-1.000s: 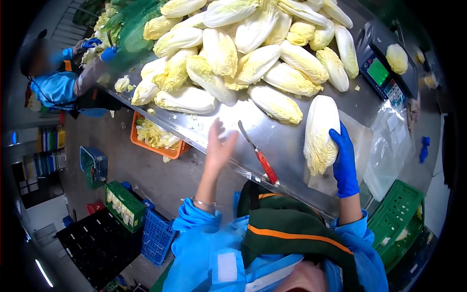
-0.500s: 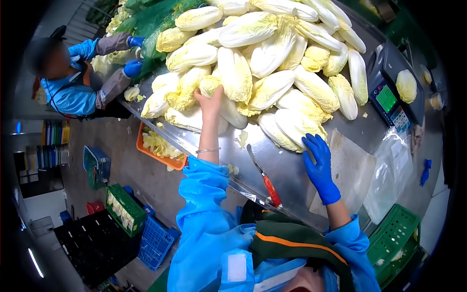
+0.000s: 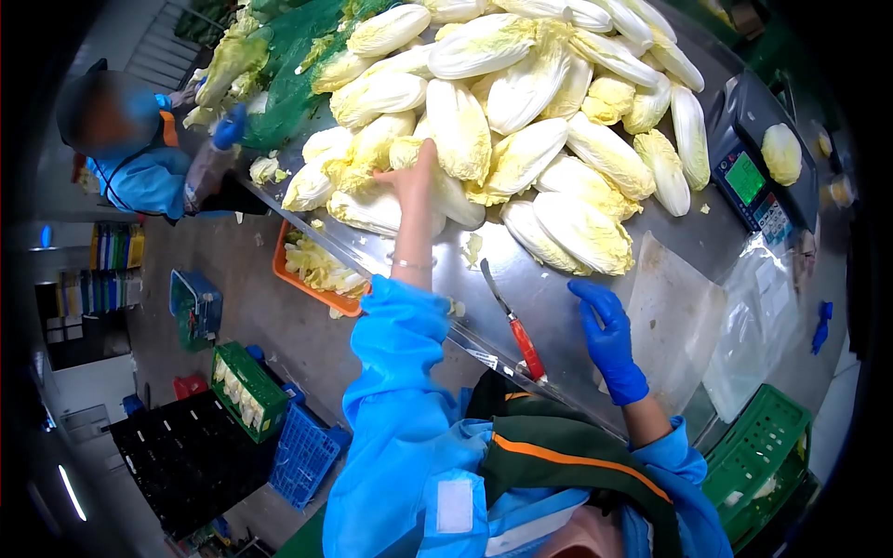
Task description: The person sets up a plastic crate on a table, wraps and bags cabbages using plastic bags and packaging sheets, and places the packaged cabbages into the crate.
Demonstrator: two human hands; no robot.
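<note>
Napa cabbages, pale yellow and white, lie heaped on a steel table point(image 3: 521, 307). My bare left hand point(image 3: 411, 181) reaches into the near left side of the heap, thumb and index finger around the end of a napa cabbage point(image 3: 406, 150); its other fingers are hidden. In a blue glove, my right hand point(image 3: 609, 339) is held above the table with its fingers apart and nothing in them. Just beyond it lies another napa cabbage point(image 3: 586, 232). Between my hands, a curved knife point(image 3: 523, 346) with a red handle rests near the table edge.
A digital scale point(image 3: 758, 200) bearing one cabbage stands at the right, near clear plastic bags point(image 3: 755, 325). An orange crate point(image 3: 290, 270) of leaves sits below the left edge. A co-worker point(image 3: 149, 177) in blue handles leaves beside green netting point(image 3: 296, 84). Crates point(image 3: 302, 460) stand on the floor.
My right hand has drawn back from the cabbage it was touching. My left hand stays at the same cabbage, slightly turned. The co-worker's hands have left the netting. The view has shifted slightly.
</note>
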